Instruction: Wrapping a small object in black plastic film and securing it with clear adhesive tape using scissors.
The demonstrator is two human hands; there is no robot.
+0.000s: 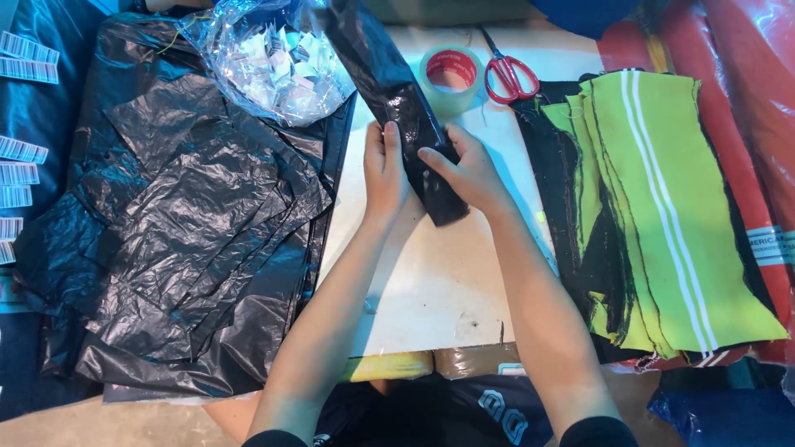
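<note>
A long, narrow bundle wrapped in shiny black plastic point(396, 91) lies slantwise across the white tabletop point(431, 281), running from the top middle down towards me. My left hand point(384, 170) grips its left side with the fingers pressed on the wrap. My right hand point(468, 170) holds the right side near the lower end, thumb on top. Both hands clasp the bundle between them.
A pile of crumpled black plastic sheets point(199, 223) covers the left. A clear bag of small white tags point(277, 62) sits above it. A tape roll point(450, 76) and red-handled scissors point(507, 70) lie at the back. Stacked lime-green and black fabric pieces point(654, 207) lie right.
</note>
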